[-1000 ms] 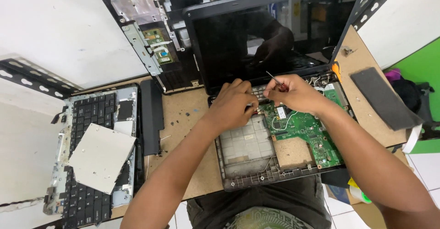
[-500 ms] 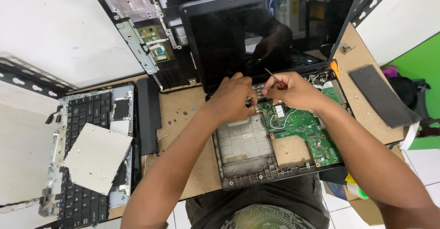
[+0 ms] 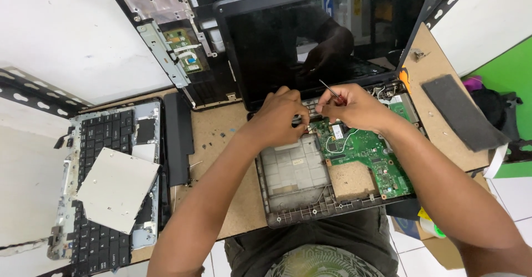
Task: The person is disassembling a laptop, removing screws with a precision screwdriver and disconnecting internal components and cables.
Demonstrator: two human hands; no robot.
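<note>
— At the hinge edge of the opened laptop base [image 3: 302, 191], what are the hands doing?
— The right hand [image 3: 354, 108] pinches a thin metal tool [image 3: 330, 90], tip down just behind the green circuit board [image 3: 368, 155]. The left hand [image 3: 280, 119] curls closed beside it, fingertips pressed on the base, probably to steady it.
— And the parts left of the base?
— A keyboard panel [image 3: 105, 144] with a grey drive [image 3: 117, 188] resting on it, likely set aside out of the way.
</note>
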